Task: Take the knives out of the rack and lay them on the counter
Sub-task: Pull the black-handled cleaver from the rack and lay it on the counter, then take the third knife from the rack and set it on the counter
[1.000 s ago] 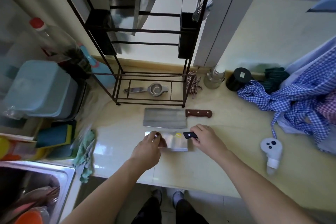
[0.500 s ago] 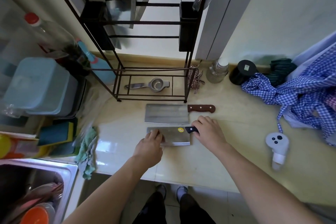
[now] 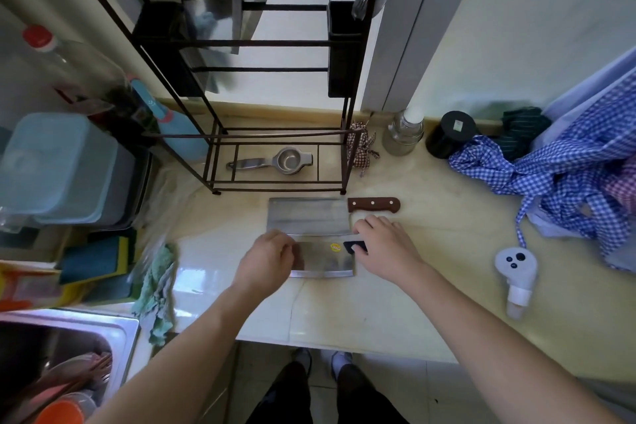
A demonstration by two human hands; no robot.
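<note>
Black-handled cleaver (image 3: 323, 258) flat just before the rack (image 3: 227, 45): my right hand (image 3: 383, 248) wraps its handle, left hand (image 3: 268, 260) rests fingertips on the heavy, slick, stiff blade

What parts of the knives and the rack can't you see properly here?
- Black-handled cleaver: right hand covers most of its handle, left hand covers the blade's left end.
- Rack: its top is cut off by the head view's upper edge, so any knives remaining can't be counted.
- Yellow sticker: too small to read.
</note>
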